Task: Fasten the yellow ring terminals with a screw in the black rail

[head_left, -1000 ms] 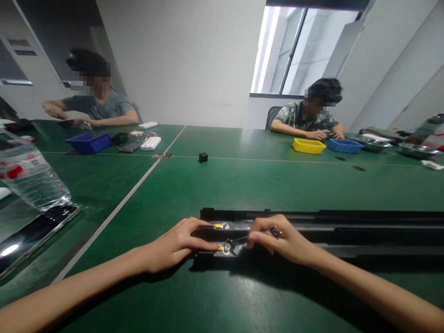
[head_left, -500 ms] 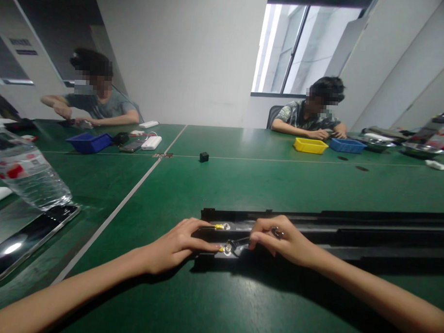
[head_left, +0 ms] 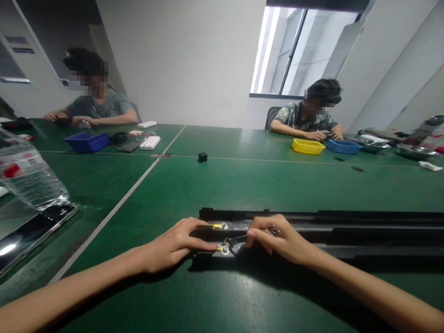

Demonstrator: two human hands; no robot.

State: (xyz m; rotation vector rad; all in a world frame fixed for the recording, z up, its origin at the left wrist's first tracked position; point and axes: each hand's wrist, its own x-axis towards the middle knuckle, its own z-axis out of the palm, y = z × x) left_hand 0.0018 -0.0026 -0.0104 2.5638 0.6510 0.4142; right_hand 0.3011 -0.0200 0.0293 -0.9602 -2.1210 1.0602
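Note:
Two long black metal channels lie side by side on the green table, running off to the right. At their left end, yellow-sleeved ring terminals sit at round fasteners. My left hand lies over that end with finger and thumb stretched apart, one fingertip at each yellow sleeve. A small metal wrench is pinched in my right hand. The wrench's jaw end is beside the nearer fastener; its other end shows above my fingers. Whether the jaw touches the fastener, I cannot tell.
A water bottle and a phone are at my left. Farther off stand a small black cube, a dark blue bin, a yellow bin and a blue bin. Two people sit across the table.
The wrench's jaw end has shifted slightly beside the nearer fastener, baring more of it. My left hand stays at the terminals. The whole view has shifted a little.

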